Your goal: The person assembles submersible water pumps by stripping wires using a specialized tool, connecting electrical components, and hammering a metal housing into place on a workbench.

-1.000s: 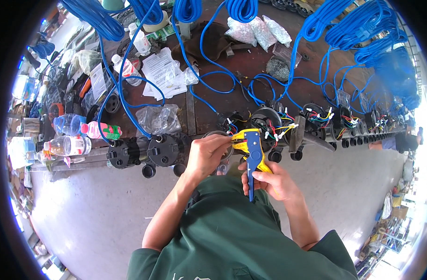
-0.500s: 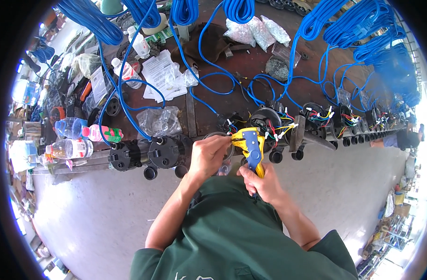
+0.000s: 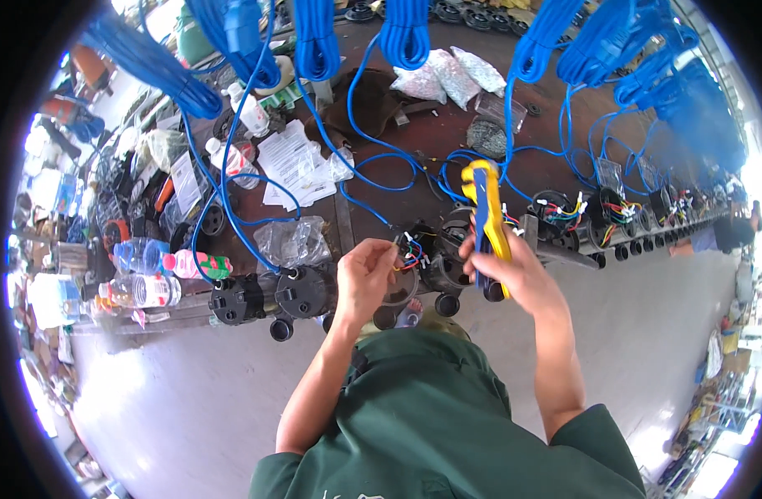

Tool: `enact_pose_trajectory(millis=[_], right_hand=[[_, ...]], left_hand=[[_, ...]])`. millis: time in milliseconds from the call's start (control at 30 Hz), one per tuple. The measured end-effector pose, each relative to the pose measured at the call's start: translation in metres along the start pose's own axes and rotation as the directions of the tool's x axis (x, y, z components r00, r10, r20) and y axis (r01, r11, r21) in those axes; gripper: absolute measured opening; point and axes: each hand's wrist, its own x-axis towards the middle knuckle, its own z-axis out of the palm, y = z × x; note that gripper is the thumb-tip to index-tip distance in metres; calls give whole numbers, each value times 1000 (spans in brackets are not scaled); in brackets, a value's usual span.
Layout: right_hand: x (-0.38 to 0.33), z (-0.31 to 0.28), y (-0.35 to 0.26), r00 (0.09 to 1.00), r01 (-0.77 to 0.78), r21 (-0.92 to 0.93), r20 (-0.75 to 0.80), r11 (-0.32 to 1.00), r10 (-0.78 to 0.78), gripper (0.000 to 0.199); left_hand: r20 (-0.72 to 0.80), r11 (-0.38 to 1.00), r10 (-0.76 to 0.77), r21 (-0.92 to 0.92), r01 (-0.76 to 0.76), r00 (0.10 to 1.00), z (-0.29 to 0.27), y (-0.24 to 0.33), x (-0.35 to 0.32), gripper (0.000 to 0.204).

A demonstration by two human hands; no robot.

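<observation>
My right hand (image 3: pixel 521 270) grips a yellow-and-blue wire stripper (image 3: pixel 491 218), its head raised upward. My left hand (image 3: pixel 364 279) is closed in a pinch beside a round black housing (image 3: pixel 400 289), where a thin coloured wire (image 3: pixel 409 266) meets the fingertips. Red, blue and yellow wires with white ends stand out of the open housing there. The stripper is apart from these wires, over another black housing (image 3: pixel 447 270) to the right. Two closed black housings (image 3: pixel 304 289) with blue cables sit left of my left hand.
Bundled blue cables (image 3: pixel 316 46) hang along the far side. More housings with loose wires (image 3: pixel 614 212) line the bench edge to the right. Plastic bottles (image 3: pixel 140 291), a clear bag (image 3: pixel 294 241), papers (image 3: pixel 294 166) and white packets (image 3: pixel 447 76) lie on the bench (image 3: pixel 364 195).
The wire stripper has moved right and up in my right hand, away from my left hand. My left hand stays near the housing, still pinching. The view has shifted slightly.
</observation>
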Motion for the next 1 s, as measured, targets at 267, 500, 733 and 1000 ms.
enact_pose_trajectory(millis=[267, 500, 733, 1000], right_hand=[[113, 11, -45, 991, 19, -892, -45, 452, -130, 51], [173, 21, 9, 862, 104, -989, 38, 103, -505, 49], [149, 29, -5, 970, 203, -954, 165, 220, -177, 21], [204, 58, 26, 777, 307, -918, 88, -252, 623, 31]], left_hand=[[-11, 951, 45, 305, -39, 999, -1, -8, -9, 11], [-38, 994, 16, 108, -12, 999, -4, -14, -23, 8], [-5, 854, 228, 482, -197, 974, 20, -14, -13, 14], [-107, 998, -51, 43, 56, 993, -9, -13, -11, 5]])
